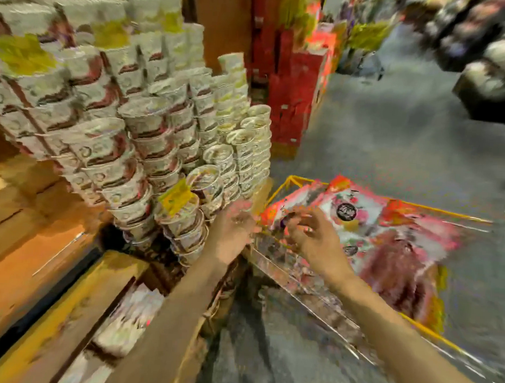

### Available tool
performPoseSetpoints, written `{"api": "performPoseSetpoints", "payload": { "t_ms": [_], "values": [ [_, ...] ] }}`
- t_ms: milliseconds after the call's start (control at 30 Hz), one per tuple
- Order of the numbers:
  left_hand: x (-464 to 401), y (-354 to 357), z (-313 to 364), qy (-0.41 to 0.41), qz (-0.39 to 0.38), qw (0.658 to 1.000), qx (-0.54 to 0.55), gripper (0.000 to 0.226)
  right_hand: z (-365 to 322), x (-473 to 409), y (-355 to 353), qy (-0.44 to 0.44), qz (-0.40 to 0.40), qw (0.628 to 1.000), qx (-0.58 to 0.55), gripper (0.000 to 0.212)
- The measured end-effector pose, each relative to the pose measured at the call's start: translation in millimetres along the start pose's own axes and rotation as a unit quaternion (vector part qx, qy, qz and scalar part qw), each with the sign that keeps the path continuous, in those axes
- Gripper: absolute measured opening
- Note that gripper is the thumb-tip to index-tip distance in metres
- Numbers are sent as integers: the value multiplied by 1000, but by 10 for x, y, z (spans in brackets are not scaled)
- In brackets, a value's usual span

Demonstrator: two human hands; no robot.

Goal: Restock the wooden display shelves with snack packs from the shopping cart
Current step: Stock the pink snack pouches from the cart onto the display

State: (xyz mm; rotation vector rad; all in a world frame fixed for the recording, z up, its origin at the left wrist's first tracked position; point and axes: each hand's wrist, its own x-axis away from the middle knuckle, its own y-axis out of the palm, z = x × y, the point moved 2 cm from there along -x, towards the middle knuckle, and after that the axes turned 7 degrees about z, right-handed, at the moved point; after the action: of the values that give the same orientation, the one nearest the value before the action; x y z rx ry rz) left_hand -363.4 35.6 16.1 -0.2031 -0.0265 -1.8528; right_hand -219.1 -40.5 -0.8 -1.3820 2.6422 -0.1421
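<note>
The picture is blurred by motion. A shopping cart (293, 180) with a yellow rim stands at the right, filled with red, pink and white snack packs (369, 224). My left hand (233, 231) hovers with loose fingers between the stacked white cups (166, 145) on the wooden display shelves (31, 209) and the cart's near corner. My right hand (313, 238) reaches over the cart's near edge with fingers spread, just above the packs. Neither hand holds anything that I can make out.
Stacks of white cup packs with yellow price tags (175, 197) fill the left. A lower shelf level (124, 325) holds more white packs. Red cartons (295, 85) stand behind. Grey floor (394, 134) runs down the aisle, with dark displays at the far right.
</note>
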Motion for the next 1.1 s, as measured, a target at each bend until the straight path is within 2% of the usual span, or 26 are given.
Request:
{"api": "performPoseSetpoints", "payload": {
  "t_ms": [133,300,367,500,567,633,767,833,967,1100],
  "values": [
    [-500,716,-43,0,-53,995,-84,23,330,-550,-724,73,36,997,6,12],
    [-1230,1196,-179,42,-40,970,-238,26,885,-1199,-1055,207,46,977,-9,12],
    [-1523,1332,-241,59,-51,949,-307,35,1088,-1477,-1016,269,23,963,-3,14],
    [-2222,1530,-441,64,-79,895,-435,53,1493,-2073,-852,332,-31,941,64,20],
    [-2484,1592,-570,41,-103,866,-487,58,1666,-2288,-741,378,-48,922,68,33],
    [-2698,1627,-709,15,-123,838,-532,54,1818,-2477,-645,413,-54,906,74,45],
    [-2918,1672,-908,-11,-168,815,-554,25,2075,-2677,-526,472,-68,877,58,44],
    [-2976,1692,-949,-5,-174,807,-564,22,2194,-2716,-517,492,-73,865,62,44],
    [-3090,1704,-1058,-1,-190,787,-587,20,2357,-2795,-615,485,-32,868,102,14],
    [-3096,1717,-1198,-24,-198,775,-599,23,2413,-2778,-728,516,-20,845,140,16]
  ]
}}
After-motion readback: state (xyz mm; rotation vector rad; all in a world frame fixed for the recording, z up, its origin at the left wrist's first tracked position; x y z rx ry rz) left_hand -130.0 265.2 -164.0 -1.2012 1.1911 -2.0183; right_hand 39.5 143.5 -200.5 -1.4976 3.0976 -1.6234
